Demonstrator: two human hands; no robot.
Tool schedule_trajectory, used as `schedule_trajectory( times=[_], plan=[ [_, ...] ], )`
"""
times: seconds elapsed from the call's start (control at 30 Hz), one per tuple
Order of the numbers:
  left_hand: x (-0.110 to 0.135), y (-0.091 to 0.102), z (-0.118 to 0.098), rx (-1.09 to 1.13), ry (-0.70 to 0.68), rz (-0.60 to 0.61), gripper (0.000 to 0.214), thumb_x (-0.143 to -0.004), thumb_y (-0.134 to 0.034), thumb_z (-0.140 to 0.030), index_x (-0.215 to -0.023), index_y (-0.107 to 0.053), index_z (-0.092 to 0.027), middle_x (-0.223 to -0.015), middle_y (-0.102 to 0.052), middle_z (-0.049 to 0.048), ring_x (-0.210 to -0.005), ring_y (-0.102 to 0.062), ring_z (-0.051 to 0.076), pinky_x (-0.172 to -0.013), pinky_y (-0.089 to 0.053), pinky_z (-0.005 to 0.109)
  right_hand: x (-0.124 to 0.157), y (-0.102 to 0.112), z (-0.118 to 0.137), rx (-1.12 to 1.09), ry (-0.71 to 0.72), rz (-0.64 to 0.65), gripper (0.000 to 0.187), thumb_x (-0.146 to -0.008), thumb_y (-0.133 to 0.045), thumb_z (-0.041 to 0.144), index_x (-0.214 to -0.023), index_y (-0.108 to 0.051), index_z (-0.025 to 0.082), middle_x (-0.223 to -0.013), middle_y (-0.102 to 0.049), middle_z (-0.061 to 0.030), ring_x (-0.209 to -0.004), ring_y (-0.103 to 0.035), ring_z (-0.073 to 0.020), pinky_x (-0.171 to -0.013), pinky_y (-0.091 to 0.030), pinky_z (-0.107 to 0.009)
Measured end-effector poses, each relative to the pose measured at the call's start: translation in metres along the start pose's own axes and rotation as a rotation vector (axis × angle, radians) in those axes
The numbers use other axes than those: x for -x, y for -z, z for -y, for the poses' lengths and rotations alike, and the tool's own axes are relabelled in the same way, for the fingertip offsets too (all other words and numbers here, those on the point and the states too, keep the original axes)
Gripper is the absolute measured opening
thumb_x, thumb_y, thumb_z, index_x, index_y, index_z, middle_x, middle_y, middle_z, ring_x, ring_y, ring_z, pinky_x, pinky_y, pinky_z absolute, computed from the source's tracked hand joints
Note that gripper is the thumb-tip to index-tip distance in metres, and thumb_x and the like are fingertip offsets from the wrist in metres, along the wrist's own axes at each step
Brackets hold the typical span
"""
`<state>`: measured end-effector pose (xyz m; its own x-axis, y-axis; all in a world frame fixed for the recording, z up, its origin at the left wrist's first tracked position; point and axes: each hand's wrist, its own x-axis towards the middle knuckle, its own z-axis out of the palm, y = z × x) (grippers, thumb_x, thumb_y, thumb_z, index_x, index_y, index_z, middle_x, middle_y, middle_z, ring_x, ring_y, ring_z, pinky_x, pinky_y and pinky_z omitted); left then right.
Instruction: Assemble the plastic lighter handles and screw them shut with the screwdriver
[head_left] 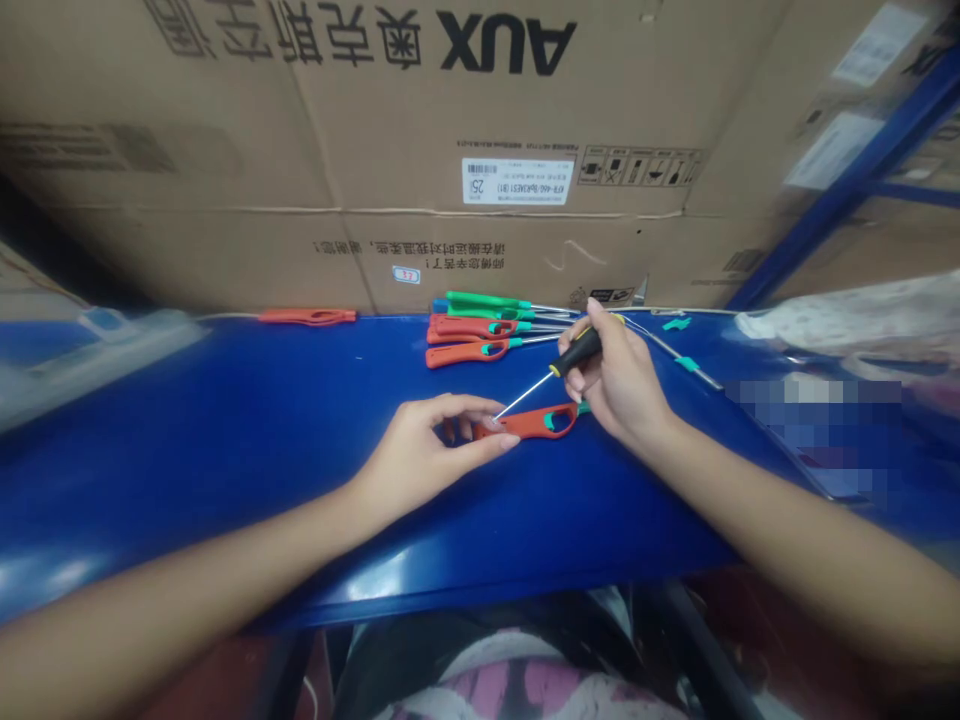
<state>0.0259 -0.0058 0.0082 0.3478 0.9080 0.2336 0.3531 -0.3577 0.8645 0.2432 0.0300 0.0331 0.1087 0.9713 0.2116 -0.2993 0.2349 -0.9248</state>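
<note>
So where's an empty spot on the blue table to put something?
The wide bare stretch between the lone orange lighter and the left hand, pinching the near lighter. Crowded behind the right hand holding the screwdriver: the lighter pile and metal tubes.

Left hand (420,450) and right hand (619,385): both bare, slim, with long, narrow fingers. The nails that show are rounded and end about level with the fingertips; their finer detail is too blurred to tell. Left forearm (225,590), seen from the near left corner, and right forearm (787,540), seen from the near right edge: both slender and uncovered along their whole visible length, from the wrist to the picture's border. Garment (517,690), at the near edge in the centre, between the two forearms: soft, rumpled fabric printed with pink and white patches on a dark ground, lying in loose folds.
</note>
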Motion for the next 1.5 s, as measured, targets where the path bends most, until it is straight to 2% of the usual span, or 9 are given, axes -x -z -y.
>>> schedule_trajectory(
  times=[0.13,0.23,0.4,0.67,0.83,1.13,1.37,1.5],
  plan=[
    [-0.003,0.0,-0.001,0.086,0.185,0.073,0.037,-0.077,-0.08,-0.051,-0.095,-0.081,-0.018,-0.084,-0.079,0.0055,-0.072,-0.069,0.018,-0.065,-0.054,0.027,0.002,-0.001,0.003,0.011,0.103,-0.001,0.041,-0.082,-0.07,0.056,-0.067,-0.056,0.02,-0.064,-0.061,0.003,-0.033,-0.048,-0.0068,-0.029,-0.038,-0.022],
    [-0.004,0.001,-0.002,0.107,0.205,0.097,0.034,-0.079,-0.078,-0.05,-0.092,-0.082,-0.019,-0.084,-0.079,0.0052,-0.075,-0.071,0.019,-0.068,-0.055,0.028,0.005,-0.001,0.005,0.01,0.152,0.021,0.038,-0.084,-0.069,0.052,-0.068,-0.057,0.02,-0.064,-0.06,0.0035,-0.033,-0.048,-0.007,-0.029,-0.038,-0.023],
    [-0.003,0.0,-0.003,0.086,0.17,0.04,0.03,-0.078,-0.08,-0.044,-0.092,-0.082,-0.018,-0.084,-0.08,0.0049,-0.073,-0.071,0.018,-0.067,-0.055,0.027,0.008,0.0,0.005,0.031,0.189,0.057,0.037,-0.087,-0.066,0.049,-0.067,-0.055,0.02,-0.067,-0.06,0.003,-0.034,-0.05,-0.0079,-0.029,-0.039,-0.023],
    [-0.003,0.003,-0.004,0.025,0.053,0.055,0.019,-0.085,-0.075,-0.037,-0.08,-0.081,-0.021,-0.08,-0.079,0.0015,-0.074,-0.07,0.017,-0.069,-0.052,0.026,0.008,-0.001,0.007,0.062,0.171,0.023,0.039,-0.086,-0.066,0.053,-0.067,-0.054,0.021,-0.066,-0.059,0.0034,-0.033,-0.047,-0.0061,-0.028,-0.036,-0.022],
    [-0.001,0.003,0.0,-0.086,-0.017,0.046,0.015,-0.086,-0.075,-0.037,-0.086,-0.083,-0.024,-0.084,-0.079,0.001,-0.074,-0.068,0.016,-0.071,-0.05,0.028,0.007,-0.001,0.008,0.038,0.195,0.013,0.039,-0.087,-0.065,0.052,-0.066,-0.054,0.021,-0.064,-0.058,0.0034,-0.031,-0.044,-0.006,-0.027,-0.033,-0.023],
    [0.0,0.003,0.0,-0.13,-0.078,0.056,0.013,-0.087,-0.074,-0.033,-0.088,-0.083,-0.024,-0.085,-0.079,0.0018,-0.074,-0.068,0.017,-0.072,-0.05,0.029,0.01,-0.002,0.008,0.066,0.166,0.018,0.038,-0.085,-0.067,0.052,-0.067,-0.052,0.021,-0.065,-0.057,0.0041,-0.032,-0.045,-0.0061,-0.027,-0.035,-0.022],
    [0.0,0.002,0.002,-0.163,-0.103,0.071,0.012,-0.086,-0.075,-0.032,-0.088,-0.083,-0.024,-0.081,-0.078,0.0023,-0.07,-0.067,0.016,-0.068,-0.049,0.028,0.01,0.001,0.006,0.085,0.197,0.097,0.035,-0.087,-0.066,0.048,-0.067,-0.055,0.021,-0.065,-0.059,0.0029,-0.034,-0.046,-0.0067,-0.028,-0.036,-0.021],
    [0.002,-0.001,0.004,-0.16,-0.129,0.13,0.014,-0.087,-0.074,-0.033,-0.088,-0.083,-0.023,-0.081,-0.077,0.0041,-0.071,-0.067,0.017,-0.067,-0.051,0.028,0.013,0.003,0.009,0.136,0.21,0.202,0.03,-0.089,-0.065,0.045,-0.072,-0.059,0.022,-0.066,-0.061,0.0028,-0.036,-0.049,-0.0075,-0.031,-0.04,-0.021]
  ],
)
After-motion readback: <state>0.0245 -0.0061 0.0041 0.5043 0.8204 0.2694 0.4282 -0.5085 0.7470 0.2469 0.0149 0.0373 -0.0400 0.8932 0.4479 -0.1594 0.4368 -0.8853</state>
